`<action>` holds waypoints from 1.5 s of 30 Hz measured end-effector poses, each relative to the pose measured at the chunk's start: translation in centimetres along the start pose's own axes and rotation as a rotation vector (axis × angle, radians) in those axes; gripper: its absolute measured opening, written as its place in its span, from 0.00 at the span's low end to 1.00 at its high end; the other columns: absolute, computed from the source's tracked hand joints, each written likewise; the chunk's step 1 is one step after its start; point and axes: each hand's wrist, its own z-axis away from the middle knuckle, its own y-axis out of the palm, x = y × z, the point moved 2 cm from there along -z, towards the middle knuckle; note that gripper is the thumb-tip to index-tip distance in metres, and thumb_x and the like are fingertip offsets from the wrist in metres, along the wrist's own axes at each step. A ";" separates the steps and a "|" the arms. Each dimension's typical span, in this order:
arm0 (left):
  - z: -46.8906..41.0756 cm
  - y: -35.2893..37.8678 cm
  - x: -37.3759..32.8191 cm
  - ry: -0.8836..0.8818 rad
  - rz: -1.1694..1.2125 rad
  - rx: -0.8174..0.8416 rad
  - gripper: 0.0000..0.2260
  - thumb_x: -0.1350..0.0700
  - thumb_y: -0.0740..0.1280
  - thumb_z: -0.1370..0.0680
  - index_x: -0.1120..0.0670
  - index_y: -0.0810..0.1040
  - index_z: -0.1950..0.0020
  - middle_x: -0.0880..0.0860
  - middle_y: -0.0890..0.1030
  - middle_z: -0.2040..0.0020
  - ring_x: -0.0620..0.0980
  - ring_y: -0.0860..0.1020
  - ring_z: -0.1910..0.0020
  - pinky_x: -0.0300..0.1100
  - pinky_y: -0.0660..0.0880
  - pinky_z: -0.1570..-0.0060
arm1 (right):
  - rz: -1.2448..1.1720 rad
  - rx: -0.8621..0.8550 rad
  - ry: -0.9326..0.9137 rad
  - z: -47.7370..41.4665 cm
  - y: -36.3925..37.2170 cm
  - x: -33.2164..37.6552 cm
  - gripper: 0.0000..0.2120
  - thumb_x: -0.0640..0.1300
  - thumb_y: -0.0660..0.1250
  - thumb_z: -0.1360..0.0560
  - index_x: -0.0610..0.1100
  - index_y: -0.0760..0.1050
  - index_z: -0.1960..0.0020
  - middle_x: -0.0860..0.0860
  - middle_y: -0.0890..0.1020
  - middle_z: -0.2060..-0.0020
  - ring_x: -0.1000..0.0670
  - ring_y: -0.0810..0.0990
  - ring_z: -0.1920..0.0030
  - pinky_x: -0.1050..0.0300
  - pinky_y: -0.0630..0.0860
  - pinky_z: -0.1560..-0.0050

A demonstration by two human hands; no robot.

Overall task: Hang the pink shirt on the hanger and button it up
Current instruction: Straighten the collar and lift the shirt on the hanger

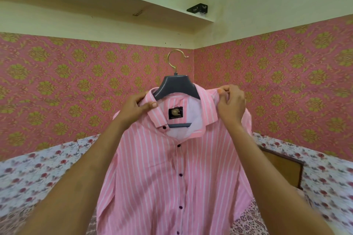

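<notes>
The pink shirt (152,173) with white stripes hangs in front of me on a grey hanger (176,87) with a gold hook. Dark buttons run down its closed front; the collar button area is open, showing a black label. My left hand (133,108) grips the left side of the collar, thumb on top. My right hand (230,104) pinches the fabric at the right shoulder beside the collar. Both hands hold the shirt up in the air.
A bed (28,181) with a floral sheet lies below and behind the shirt. A wooden headboard panel (284,168) shows at the right. Pink patterned walls (76,74) meet in a corner behind. A shelf (133,11) above carries a small black box (197,8).
</notes>
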 end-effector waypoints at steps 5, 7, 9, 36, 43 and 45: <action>-0.9 -1.0 0.2 -0.010 0.096 -0.093 0.17 0.47 0.73 0.36 0.44 0.79 0.48 0.43 0.82 0.56 0.41 0.80 0.58 0.38 0.78 0.57 | 0.046 -0.097 -0.199 2.0 1.0 -0.4 0.09 0.44 0.57 0.26 0.43 0.75 0.51 0.46 0.77 0.52 0.45 0.72 0.51 0.53 0.65 0.51; -0.8 -1.6 0.6 0.002 0.089 -0.103 0.16 0.43 0.72 0.38 0.42 0.79 0.50 0.45 0.82 0.55 0.41 0.80 0.58 0.37 0.78 0.57 | -0.033 -0.088 -0.178 2.5 1.0 -0.8 0.12 0.47 0.57 0.27 0.43 0.74 0.50 0.48 0.78 0.54 0.46 0.74 0.52 0.51 0.69 0.51; -0.7 -1.7 0.6 0.017 0.072 -0.091 0.17 0.44 0.72 0.36 0.42 0.79 0.49 0.42 0.82 0.56 0.39 0.79 0.58 0.35 0.77 0.58 | -0.168 -0.025 -0.154 2.8 0.8 -0.2 0.12 0.51 0.58 0.26 0.43 0.74 0.53 0.51 0.78 0.62 0.51 0.76 0.60 0.53 0.72 0.60; -0.3 -1.5 0.6 0.002 -0.223 -0.145 0.26 0.38 0.68 0.39 0.48 0.80 0.45 0.50 0.81 0.56 0.51 0.77 0.55 0.50 0.74 0.53 | -0.110 0.649 0.205 2.1 4.3 1.0 0.24 0.48 0.75 0.34 0.37 0.63 0.71 0.47 0.64 0.74 0.51 0.62 0.71 0.57 0.57 0.67; -0.3 -2.1 0.3 -0.033 -0.126 -0.069 0.15 0.42 0.71 0.38 0.41 0.79 0.52 0.49 0.81 0.57 0.48 0.77 0.57 0.48 0.74 0.54 | 0.069 0.446 0.063 1.7 3.6 1.0 0.35 0.69 0.57 0.30 0.45 0.64 0.33 0.44 0.72 0.36 0.43 0.67 0.35 0.45 0.61 0.35; -0.4 -2.4 0.2 -0.042 -0.098 -0.041 0.16 0.42 0.72 0.38 0.43 0.79 0.52 0.51 0.80 0.56 0.49 0.77 0.57 0.47 0.73 0.54 | 0.057 0.632 0.083 1.4 4.1 0.1 0.33 0.68 0.59 0.29 0.47 0.66 0.33 0.45 0.74 0.37 0.42 0.70 0.35 0.42 0.65 0.34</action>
